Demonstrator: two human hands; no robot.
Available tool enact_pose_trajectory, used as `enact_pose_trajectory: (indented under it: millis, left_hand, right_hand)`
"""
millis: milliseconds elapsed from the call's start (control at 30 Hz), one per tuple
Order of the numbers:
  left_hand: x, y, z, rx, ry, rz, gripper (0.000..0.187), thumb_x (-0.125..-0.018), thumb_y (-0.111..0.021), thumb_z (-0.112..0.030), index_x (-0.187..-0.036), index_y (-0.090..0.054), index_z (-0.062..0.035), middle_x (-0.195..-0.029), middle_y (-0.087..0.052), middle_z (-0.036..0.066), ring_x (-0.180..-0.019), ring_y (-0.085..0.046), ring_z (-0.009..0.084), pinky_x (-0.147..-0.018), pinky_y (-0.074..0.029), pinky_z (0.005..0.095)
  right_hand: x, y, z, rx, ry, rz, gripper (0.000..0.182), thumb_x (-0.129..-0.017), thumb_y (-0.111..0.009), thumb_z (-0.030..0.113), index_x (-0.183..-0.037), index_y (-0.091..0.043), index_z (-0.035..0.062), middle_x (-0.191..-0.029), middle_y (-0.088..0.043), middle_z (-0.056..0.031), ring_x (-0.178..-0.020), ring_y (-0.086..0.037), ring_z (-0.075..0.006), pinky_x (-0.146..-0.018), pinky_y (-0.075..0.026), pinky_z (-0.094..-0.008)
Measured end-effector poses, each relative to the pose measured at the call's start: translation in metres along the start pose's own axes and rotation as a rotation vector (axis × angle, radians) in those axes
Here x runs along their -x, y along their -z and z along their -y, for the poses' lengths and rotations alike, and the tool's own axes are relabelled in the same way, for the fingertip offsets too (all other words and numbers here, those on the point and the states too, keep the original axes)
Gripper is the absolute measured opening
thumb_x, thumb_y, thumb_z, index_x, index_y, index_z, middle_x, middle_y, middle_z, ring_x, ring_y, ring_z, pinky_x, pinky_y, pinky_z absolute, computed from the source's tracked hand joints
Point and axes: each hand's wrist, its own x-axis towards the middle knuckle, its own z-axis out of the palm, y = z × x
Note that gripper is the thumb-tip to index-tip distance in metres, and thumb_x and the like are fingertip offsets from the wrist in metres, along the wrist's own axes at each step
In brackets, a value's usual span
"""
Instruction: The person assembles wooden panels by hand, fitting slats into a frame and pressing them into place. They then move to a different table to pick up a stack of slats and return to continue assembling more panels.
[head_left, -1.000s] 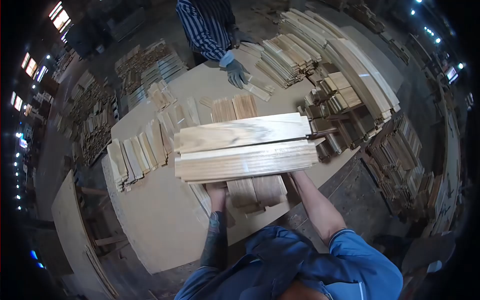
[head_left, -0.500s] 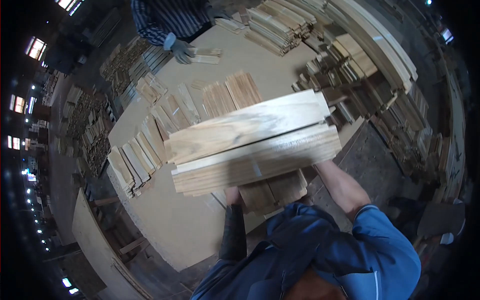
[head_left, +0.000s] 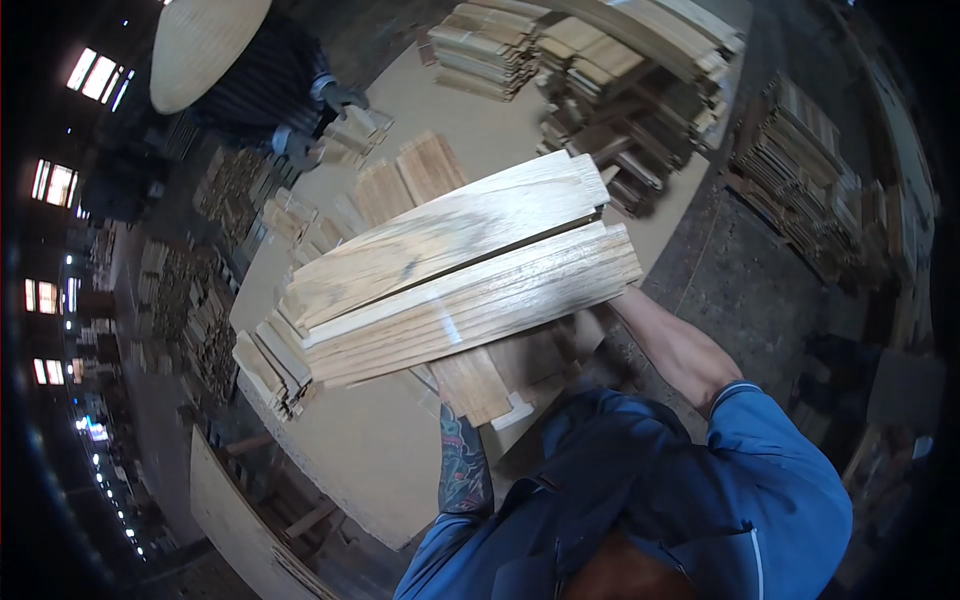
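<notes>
Two pale wooden boards [head_left: 460,240] lie side by side, slanting in front of my chest above the table. Beneath them, more short boards [head_left: 472,385] lie crosswise, partly in shadow. My right hand [head_left: 622,300] grips the right end of the boards from below, its fingers mostly hidden under the wood. My left forearm reaches up under the left part of the stack. The boards cover my left hand, which appears to hold them from underneath.
Across the tan table [head_left: 350,455] stands a co-worker in a conical hat [head_left: 205,45], gloved hands [head_left: 345,97] at small boards. Board rows [head_left: 275,360] line the left edge. Stacks [head_left: 485,45] occupy the far side; another stack [head_left: 795,150] stands on the floor at right.
The boards have shifted left in view and tilted more steeply as the view turned. A lighter crosswise board now shows beneath them. The co-worker's hands have come together over small boards.
</notes>
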Motion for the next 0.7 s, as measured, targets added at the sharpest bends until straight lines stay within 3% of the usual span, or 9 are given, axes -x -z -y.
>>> enact_pose_trajectory:
  millis: [200,300,367,433,500,567,633,667,700]
  left_hand:
    - [-0.043,-0.039,-0.051,0.023,-0.171,0.195,0.025,-0.089,-0.061,-0.02,-0.101,-0.068,-0.0005,-0.096,-0.071,0.016,-0.093,-0.067,0.0244,-0.08,-0.053,0.038]
    - [-0.058,-0.103,-0.092,0.062,-0.29,0.39,0.025,-0.088,-0.061,-0.02,-0.101,-0.069,-0.0005,-0.096,-0.071,0.016,-0.093,-0.067,0.0245,-0.079,-0.053,0.0381]
    - [-0.053,-0.168,-0.127,0.109,-0.383,0.567,0.025,-0.088,-0.061,-0.021,-0.101,-0.069,-0.0005,-0.096,-0.071,0.016,-0.093,-0.067,0.0245,-0.079,-0.053,0.0382]
    - [-0.025,-0.246,-0.171,0.173,-0.493,0.786,0.025,-0.088,-0.062,-0.021,-0.1,-0.069,-0.0006,-0.095,-0.071,0.016,-0.093,-0.067,0.0246,-0.079,-0.053,0.0382]
    - [0.03,-0.322,-0.217,0.225,-0.608,1.011,0.025,-0.088,-0.062,-0.021,-0.1,-0.069,-0.0006,-0.095,-0.071,0.016,-0.092,-0.067,0.0246,-0.079,-0.053,0.0383]
    - [0.118,-0.378,-0.258,0.255,-0.701,1.224,0.025,-0.088,-0.062,-0.021,-0.1,-0.069,-0.0006,-0.095,-0.071,0.016,-0.092,-0.067,0.0246,-0.078,-0.053,0.0384]
    - [0.223,-0.412,-0.284,0.286,-0.765,1.409,0.025,-0.088,-0.062,-0.021,-0.1,-0.069,-0.0007,-0.095,-0.071,0.016,-0.092,-0.068,0.0247,-0.078,-0.053,0.0384]
    - [0.283,-0.427,-0.297,0.306,-0.79,1.491,0.025,-0.088,-0.062,-0.021,-0.1,-0.069,-0.0007,-0.095,-0.071,0.016,-0.092,-0.068,0.0247,-0.078,-0.053,0.0385]
    - [0.295,-0.399,-0.297,0.33,-0.787,1.558,0.025,-0.088,-0.062,-0.021,-0.1,-0.069,-0.0007,-0.095,-0.071,0.016,-0.092,-0.068,0.0247,-0.078,-0.053,0.0385]
  right_hand:
    - [0.08,0.021,0.034,0.084,0.173,-0.114,0.05,-0.103,-0.047,0.039,-0.134,-0.054,0.0006,-0.128,-0.06,-0.0049,-0.119,-0.056,-0.019,-0.104,-0.042,-0.0319]
    - [0.139,0.056,0.034,0.164,0.25,-0.355,0.043,-0.102,-0.049,0.033,-0.132,-0.055,0.0029,-0.124,-0.061,-0.0041,-0.113,-0.058,-0.0152,-0.101,-0.044,-0.0314]
    - [0.217,0.042,0.115,-0.472,0.027,-0.428,0.039,-0.101,-0.051,0.032,-0.13,-0.057,0.0053,-0.12,-0.063,-0.0049,-0.114,-0.057,-0.0121,-0.1,-0.046,-0.0315]
    - [0.23,0.112,0.034,-0.798,0.516,0.196,0.04,-0.099,-0.054,0.029,-0.132,-0.057,0.0061,-0.123,-0.063,-0.0065,-0.115,-0.058,-0.0144,-0.102,-0.046,-0.0327]
    - [0.321,0.101,0.077,0.141,0.414,-0.674,0.042,-0.099,-0.056,0.032,-0.131,-0.057,0.0043,-0.117,-0.065,-0.0081,-0.109,-0.061,-0.0176,-0.096,-0.048,-0.0343]
    - [0.416,0.107,0.086,0.299,0.297,-0.856,0.044,-0.095,-0.061,0.03,-0.132,-0.056,0.0059,-0.123,-0.065,-0.01,-0.112,-0.061,-0.0191,-0.098,-0.047,-0.0354]
    - [0.488,0.115,0.069,0.113,0.124,-0.991,0.05,-0.089,-0.067,0.03,-0.134,-0.055,0.0092,-0.126,-0.065,-0.0118,-0.116,-0.061,-0.0213,-0.1,-0.046,-0.0361]
    - [0.538,0.119,0.067,0.194,0.195,-1.039,0.055,-0.085,-0.071,0.029,-0.135,-0.055,0.0117,-0.126,-0.065,-0.0126,-0.117,-0.062,-0.0238,-0.1,-0.047,-0.037]
    - [0.535,0.071,0.078,0.27,0.139,-1.144,0.057,-0.084,-0.072,0.03,-0.135,-0.055,0.0111,-0.126,-0.065,-0.013,-0.116,-0.063,-0.0258,-0.099,-0.048,-0.0377]
